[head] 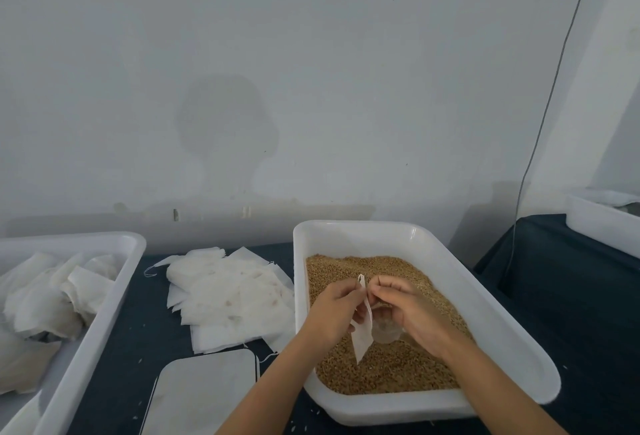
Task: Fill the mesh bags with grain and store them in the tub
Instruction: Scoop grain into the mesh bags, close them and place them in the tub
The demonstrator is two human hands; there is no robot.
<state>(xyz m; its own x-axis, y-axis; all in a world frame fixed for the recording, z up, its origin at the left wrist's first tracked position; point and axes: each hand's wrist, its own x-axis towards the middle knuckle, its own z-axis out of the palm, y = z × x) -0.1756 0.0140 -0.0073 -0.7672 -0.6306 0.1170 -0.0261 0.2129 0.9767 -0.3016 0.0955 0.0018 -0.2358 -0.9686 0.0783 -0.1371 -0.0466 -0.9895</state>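
Across the dark-covered table [121,382] sit two white tubs with open cloth between them. To the right of centre, the tub of grain [478,299] reaches nearly to the near table edge, its brown grain [391,372] lying well below the rim — bare white wall shows all round. At the left edge, the storage tub [114,292] holds a heap of filled white bags [41,296] and runs out of view. Between the tubs lies a loose stack of empty mesh bags [228,303], its right side just beside the grain tub's wall; nearer, a flat white tray [204,396] lies close to the stack's near edge. Over the grain, both hands meet on one mesh bag [362,337], which hangs down, apparently clear of the grain. Left hand [332,313] pinches its top edge; right hand [412,310] has curled fingers pinching the same edge, with a clear cup [384,330] tucked under its palm — how it is held cannot be told.
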